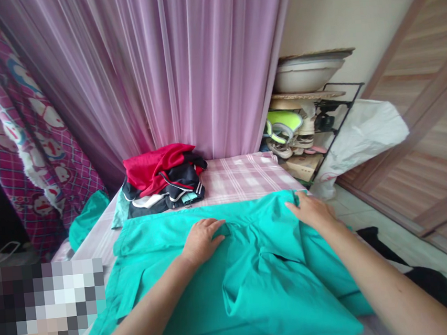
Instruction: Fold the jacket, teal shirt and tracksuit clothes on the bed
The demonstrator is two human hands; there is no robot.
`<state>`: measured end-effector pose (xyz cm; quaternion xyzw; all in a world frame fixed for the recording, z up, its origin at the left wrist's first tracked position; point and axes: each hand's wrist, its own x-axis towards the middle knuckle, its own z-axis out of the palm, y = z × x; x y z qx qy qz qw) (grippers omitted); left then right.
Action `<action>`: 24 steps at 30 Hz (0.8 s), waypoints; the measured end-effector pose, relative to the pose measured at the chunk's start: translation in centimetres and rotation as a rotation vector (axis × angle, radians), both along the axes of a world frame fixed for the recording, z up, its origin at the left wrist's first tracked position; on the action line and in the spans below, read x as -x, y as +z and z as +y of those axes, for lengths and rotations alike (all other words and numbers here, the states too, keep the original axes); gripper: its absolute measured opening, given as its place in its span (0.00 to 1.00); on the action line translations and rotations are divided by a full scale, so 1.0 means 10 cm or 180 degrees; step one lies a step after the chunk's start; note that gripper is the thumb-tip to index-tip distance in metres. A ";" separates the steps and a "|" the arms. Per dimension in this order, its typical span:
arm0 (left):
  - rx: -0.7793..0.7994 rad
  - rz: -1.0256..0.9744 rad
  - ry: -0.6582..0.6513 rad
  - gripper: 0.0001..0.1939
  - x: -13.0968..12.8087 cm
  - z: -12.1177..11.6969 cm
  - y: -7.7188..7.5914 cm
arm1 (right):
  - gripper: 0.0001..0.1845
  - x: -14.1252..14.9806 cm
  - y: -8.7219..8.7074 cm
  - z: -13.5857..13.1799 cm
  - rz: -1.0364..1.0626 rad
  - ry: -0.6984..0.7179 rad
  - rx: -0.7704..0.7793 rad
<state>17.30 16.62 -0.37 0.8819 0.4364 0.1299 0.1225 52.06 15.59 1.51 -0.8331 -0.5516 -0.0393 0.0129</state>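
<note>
- While the left hand (203, 240) is lying loose on the teal garment (236, 266), perhaps steadying it, the right hand (315, 210) is touching its far edge; whether it is pinching cloth, I cannot tell.
- Across the checked sheet (240, 179), the garment is lying creased between them.
- Beyond, piled clothes (160, 168) are taking up space before the curtain (207, 84).

Matt cloth garment (250, 281), wood-grained door (435, 115)
</note>
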 end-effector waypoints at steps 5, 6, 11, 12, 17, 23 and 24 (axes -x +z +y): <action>-0.0062 0.0073 0.0095 0.17 -0.15 0.09 -0.03 | 0.28 -0.08 -0.08 0.25 0.0269 0.0520 -0.0324; -0.0139 -0.0017 0.0126 0.15 -0.16 0.10 -0.04 | 0.27 -0.07 -0.07 0.30 0.0214 0.0628 -0.0570; -0.0360 -0.0286 0.0098 0.14 -0.24 0.13 -0.10 | 0.25 -0.08 -0.04 0.48 0.0043 0.0394 -0.0409; -0.0249 -0.0175 -0.0003 0.15 -0.26 0.12 -0.12 | 0.24 -0.08 -0.05 0.50 0.0071 0.0311 -0.0118; 0.0084 0.0038 -0.0291 0.15 -0.19 0.11 -0.16 | 0.21 0.01 -0.01 0.51 -0.0142 0.0363 -0.0034; -0.0187 0.0094 0.0178 0.21 0.32 0.31 -0.12 | 0.22 0.29 0.10 0.48 -0.0198 0.0993 -0.0457; -0.0233 0.0236 0.0353 0.23 0.44 0.35 -0.14 | 0.23 0.36 0.06 0.47 -0.0100 0.1194 -0.0469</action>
